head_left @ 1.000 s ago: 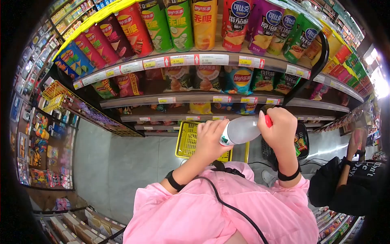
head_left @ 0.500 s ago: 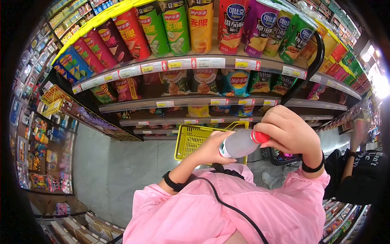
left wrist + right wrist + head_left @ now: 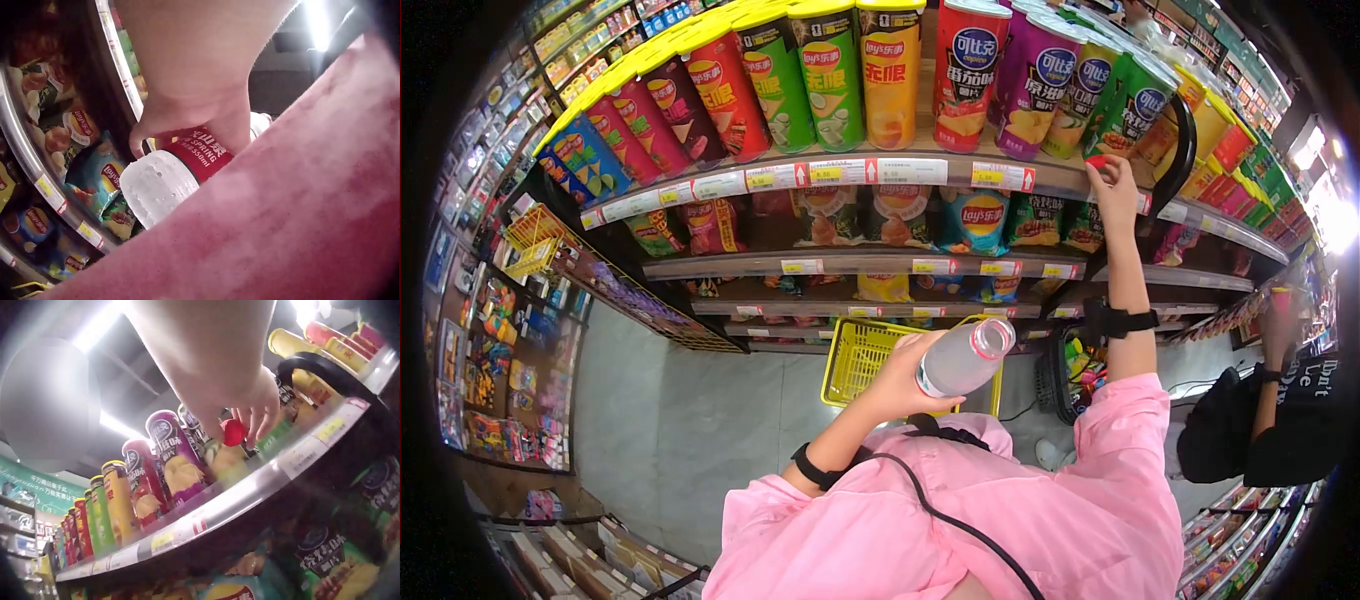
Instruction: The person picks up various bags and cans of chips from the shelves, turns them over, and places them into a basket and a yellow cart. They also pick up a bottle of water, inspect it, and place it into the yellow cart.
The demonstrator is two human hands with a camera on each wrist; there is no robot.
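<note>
The right hand (image 3: 1116, 200) has moved from the bottle (image 3: 960, 362) to the edge of the shelf (image 3: 1055, 179), carrying the red cap (image 3: 1097, 161) — its fingertips pinch it near the chip canisters (image 3: 1135, 105). The left hand (image 3: 903, 380) grips the bottle round its label (image 3: 201, 152) — tilted, mouth uncovered, before the pink shirt (image 3: 960, 500).

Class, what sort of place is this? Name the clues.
Probably a supermarket: rows of tall, colourful cylindrical crisp canisters, white-and-yellow rectangular price labels and a yellow plastic shopping basket.
</note>
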